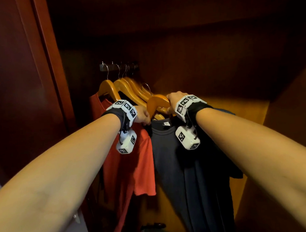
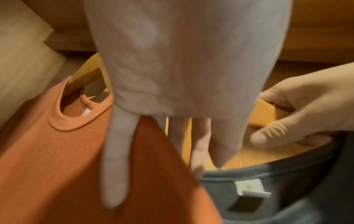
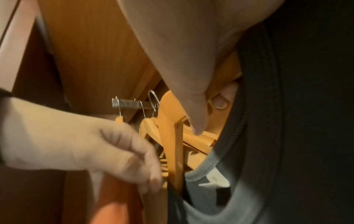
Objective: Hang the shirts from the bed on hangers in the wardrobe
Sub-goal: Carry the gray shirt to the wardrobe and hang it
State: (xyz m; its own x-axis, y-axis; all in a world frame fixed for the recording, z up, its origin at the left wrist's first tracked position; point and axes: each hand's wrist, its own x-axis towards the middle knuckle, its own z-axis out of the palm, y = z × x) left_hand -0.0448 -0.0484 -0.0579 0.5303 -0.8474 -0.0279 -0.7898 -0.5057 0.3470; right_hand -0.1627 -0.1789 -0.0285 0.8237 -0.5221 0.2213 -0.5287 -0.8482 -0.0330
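- Inside the wardrobe, at chest height, a wooden hanger [image 1: 156,102] is gripped by the right hand [image 1: 173,101], its fingers and thumb curled round the hanger's shoulder; the grip seems meant to carry the garment's weight while the hook is brought to the rail.
- A dark grey shirt [image 1: 188,167] is draped on that hanger, with its collar and white label facing the camera, and it hangs free below the hand.
- The left hand [image 1: 144,115] is held just beside the grey collar, fingers mostly straight and slightly spread, closed round nothing. In the left wrist view its fingertips [image 2: 197,165] reach the collar edge and the hanger wood, likely to steady or seat the neckline.
- An orange shirt [image 1: 138,161] already hangs to the left, just beside the grey one; the left hand lies between the two, perhaps to keep a gap open.
- Several bare wooden hangers [image 1: 129,87] hang bunched behind, their wire hooks over a short metal rail [image 1: 118,66] at the back.
- The held hanger's hook appears not yet on the rail, though blur makes this uncertain.
- Dark red-brown wardrobe walls [image 1: 40,68] enclose the scene; the bed is not in view.
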